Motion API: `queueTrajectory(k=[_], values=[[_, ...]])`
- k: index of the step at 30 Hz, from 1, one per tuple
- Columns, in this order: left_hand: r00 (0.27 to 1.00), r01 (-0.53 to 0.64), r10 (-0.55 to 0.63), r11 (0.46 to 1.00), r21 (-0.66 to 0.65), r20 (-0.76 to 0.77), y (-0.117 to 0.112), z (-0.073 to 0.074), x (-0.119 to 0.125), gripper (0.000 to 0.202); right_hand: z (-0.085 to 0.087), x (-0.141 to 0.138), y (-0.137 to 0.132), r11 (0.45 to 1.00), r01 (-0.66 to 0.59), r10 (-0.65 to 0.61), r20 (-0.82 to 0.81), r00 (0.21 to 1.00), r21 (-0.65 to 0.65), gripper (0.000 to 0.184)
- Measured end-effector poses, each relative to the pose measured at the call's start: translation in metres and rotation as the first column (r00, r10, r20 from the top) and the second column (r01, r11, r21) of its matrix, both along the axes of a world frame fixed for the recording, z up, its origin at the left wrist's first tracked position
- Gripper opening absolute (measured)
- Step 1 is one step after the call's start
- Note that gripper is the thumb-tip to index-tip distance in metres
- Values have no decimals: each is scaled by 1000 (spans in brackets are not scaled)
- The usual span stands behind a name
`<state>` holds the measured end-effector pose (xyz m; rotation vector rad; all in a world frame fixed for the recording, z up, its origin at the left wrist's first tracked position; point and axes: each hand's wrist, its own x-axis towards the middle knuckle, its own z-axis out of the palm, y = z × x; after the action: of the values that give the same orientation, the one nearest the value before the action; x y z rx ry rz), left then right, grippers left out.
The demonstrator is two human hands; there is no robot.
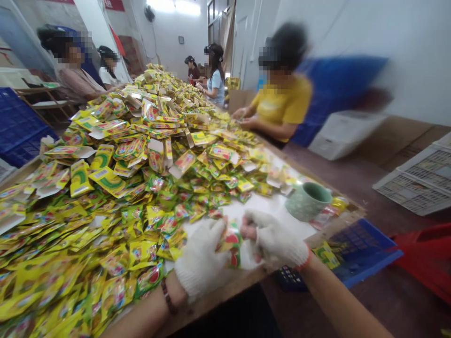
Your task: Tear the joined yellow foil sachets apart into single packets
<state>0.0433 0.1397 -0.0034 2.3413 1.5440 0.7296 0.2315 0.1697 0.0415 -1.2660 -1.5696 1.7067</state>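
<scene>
Both my hands wear white knit gloves and meet at the near edge of a long table [225, 288]. My left hand [201, 260] and my right hand [273, 239] are closed together on a small stack of yellow and green sachets [230, 244] with red print. A huge heap of the same sachets [105, 216] covers the table to my left and runs far back. Flat yellow cartons [105, 178] lie on top of the heap.
A pale green mug [308, 201] stands on the table right of my hands. A blue crate [359, 251] sits below the table edge, white crates [419, 180] on the floor at right. A person in a yellow shirt [282, 105] and others work along both sides.
</scene>
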Motion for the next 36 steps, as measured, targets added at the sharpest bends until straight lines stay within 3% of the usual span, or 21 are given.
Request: queueTrajectory(k=[3,6,8,10,13,15,20,27,31,36], values=[[998,38,-38,999,-3,-51,1,9,19,59,11,7,22,947,178,-212,101,972,266,29],[984,94,-86,995,41,-158,25,24,25,49,7,-4,50,884,111,-232,221,947,453,19],[965,-5,12,1000,26,-262,54,34,17,30,-3,-18,70,864,-58,-175,407,897,501,19],[907,-208,196,978,7,-372,88,40,1,27,-16,-34,88,846,-158,-152,515,844,509,20],[838,-346,315,938,13,-445,130,40,-28,25,-33,-49,111,839,-210,-157,593,790,502,20],[805,-386,344,922,13,-484,145,36,-42,26,-41,-52,119,847,-248,-137,643,753,471,24],[778,-385,348,922,42,-523,135,27,-49,29,-44,-47,118,846,-336,-97,740,666,413,47],[809,-310,282,950,34,-516,102,30,-52,24,-30,-46,95,775,-462,-151,836,528,432,28],[832,-314,264,949,-21,-488,110,30,-51,21,-29,-49,81,722,-507,-203,845,494,470,26],[882,-332,293,942,-46,-369,132,33,-43,12,-34,-56,74,701,-494,-249,825,507,515,26]])
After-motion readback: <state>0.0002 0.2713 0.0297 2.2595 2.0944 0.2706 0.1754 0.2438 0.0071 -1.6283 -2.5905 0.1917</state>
